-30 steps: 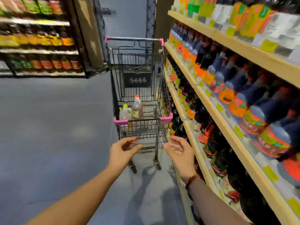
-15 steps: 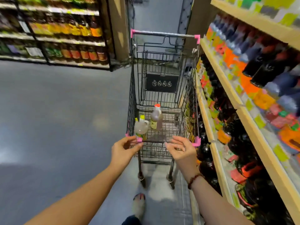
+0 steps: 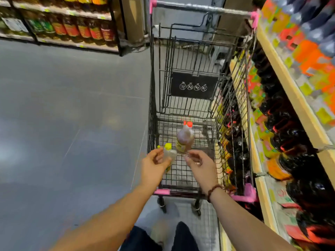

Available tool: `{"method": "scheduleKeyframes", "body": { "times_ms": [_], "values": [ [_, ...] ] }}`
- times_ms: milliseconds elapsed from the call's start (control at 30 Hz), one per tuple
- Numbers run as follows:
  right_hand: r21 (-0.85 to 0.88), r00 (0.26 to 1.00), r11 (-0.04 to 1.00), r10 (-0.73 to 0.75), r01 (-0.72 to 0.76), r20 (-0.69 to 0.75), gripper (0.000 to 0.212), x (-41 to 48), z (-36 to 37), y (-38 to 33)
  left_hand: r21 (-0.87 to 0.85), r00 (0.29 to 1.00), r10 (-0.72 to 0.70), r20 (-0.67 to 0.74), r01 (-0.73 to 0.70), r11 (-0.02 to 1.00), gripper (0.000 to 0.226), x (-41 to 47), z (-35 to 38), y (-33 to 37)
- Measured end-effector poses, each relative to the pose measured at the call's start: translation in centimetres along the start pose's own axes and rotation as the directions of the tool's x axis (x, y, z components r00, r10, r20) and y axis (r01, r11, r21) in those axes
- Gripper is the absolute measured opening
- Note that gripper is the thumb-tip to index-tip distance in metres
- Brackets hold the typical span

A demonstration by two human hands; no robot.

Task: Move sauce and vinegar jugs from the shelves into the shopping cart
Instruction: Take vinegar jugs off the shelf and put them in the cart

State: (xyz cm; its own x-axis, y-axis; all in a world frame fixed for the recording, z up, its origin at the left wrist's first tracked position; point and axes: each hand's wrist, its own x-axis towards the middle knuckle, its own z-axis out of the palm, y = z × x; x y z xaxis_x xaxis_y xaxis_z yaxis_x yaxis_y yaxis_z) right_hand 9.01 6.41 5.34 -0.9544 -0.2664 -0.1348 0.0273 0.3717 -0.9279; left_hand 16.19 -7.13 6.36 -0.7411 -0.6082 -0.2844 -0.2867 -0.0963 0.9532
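A black wire shopping cart with pink corner guards (image 3: 243,124) stands just beside the wooden shelves of dark sauce bottles (image 3: 290,134). Inside the cart, an amber jug with a red cap (image 3: 184,138) stands upright; a pale jug with a yellow cap (image 3: 169,151) sits nearer its front left corner. The left hand (image 3: 154,167) reaches over the cart's front rim with fingers loosely spread against the pale jug (whether it grips is unclear). The right hand (image 3: 201,165), wearing a beaded bracelet (image 3: 214,190), hovers empty, fingers apart.

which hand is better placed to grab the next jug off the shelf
Probably the right hand. The shelf of dark jugs runs along the person's right, beside the cart, so the right hand has the shorter path. The left hand is at the far side, by the yellow-capped jug.
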Motion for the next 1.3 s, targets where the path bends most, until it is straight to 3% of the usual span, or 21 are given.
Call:
{"method": "scheduleKeyframes", "body": {
  "times_ms": [233, 367, 467, 633, 733, 933, 1067, 1167, 1300],
  "values": [
    [-0.070, 0.989, 0.992, 0.115, -0.109, 0.093, 0.021, 5.1, 2.8, 4.4, 0.078, 0.994, -0.054, -0.092, 0.062, 0.995, 0.047, 3.4, 2.6, -2.7],
    [-0.058, 0.976, 0.989, 0.144, -0.136, 0.163, 0.032, 7.3, 4.6, 6.6, 0.184, 0.992, -0.088, -0.095, 0.104, 0.977, 0.059, 5.4, 3.4, -4.4],
    [-0.018, 0.963, 0.989, 0.147, -0.147, 0.227, 0.028, 8.0, 5.6, 8.0, 0.181, 0.984, -0.128, -0.122, 0.149, 0.972, 0.063, 6.3, 4.0, -5.4],
    [-0.015, 0.949, 0.996, 0.086, -0.085, 0.303, 0.007, 8.3, 6.9, 10.0, 0.172, 0.971, -0.180, -0.157, 0.207, 0.963, 0.066, 7.8, 4.6, -6.8],
    [-0.061, 0.945, 0.998, 0.042, -0.023, 0.325, 0.012, 8.0, 7.1, 10.4, 0.158, 0.974, -0.194, -0.117, 0.211, 0.965, 0.066, 8.2, 4.7, -6.3],
    [-0.031, 0.969, 1.000, 0.007, 0.001, 0.246, 0.014, 8.0, 6.1, 9.6, 0.173, 0.982, -0.189, -0.030, 0.191, 0.966, 0.066, 8.7, 3.9, -6.4],
    [-0.020, 0.985, 0.999, -0.034, 0.037, 0.167, 0.013, 8.2, 3.3, 8.9, 0.148, 0.981, -0.183, 0.070, 0.172, 0.974, 0.045, 8.2, 3.6, -5.3],
    [0.015, 0.997, 1.000, -0.005, 0.004, 0.083, 0.014, 8.4, 0.6, 7.0, 0.174, 0.977, -0.156, 0.148, 0.130, 0.976, 0.042, 7.4, 3.6, -3.8],
    [0.033, 0.997, 0.997, -0.064, 0.066, -0.054, 0.019, 8.7, -3.8, 3.2, 0.198, 0.956, -0.127, 0.264, 0.075, 0.977, 0.039, 6.3, 4.6, -0.2]
  ]
}}
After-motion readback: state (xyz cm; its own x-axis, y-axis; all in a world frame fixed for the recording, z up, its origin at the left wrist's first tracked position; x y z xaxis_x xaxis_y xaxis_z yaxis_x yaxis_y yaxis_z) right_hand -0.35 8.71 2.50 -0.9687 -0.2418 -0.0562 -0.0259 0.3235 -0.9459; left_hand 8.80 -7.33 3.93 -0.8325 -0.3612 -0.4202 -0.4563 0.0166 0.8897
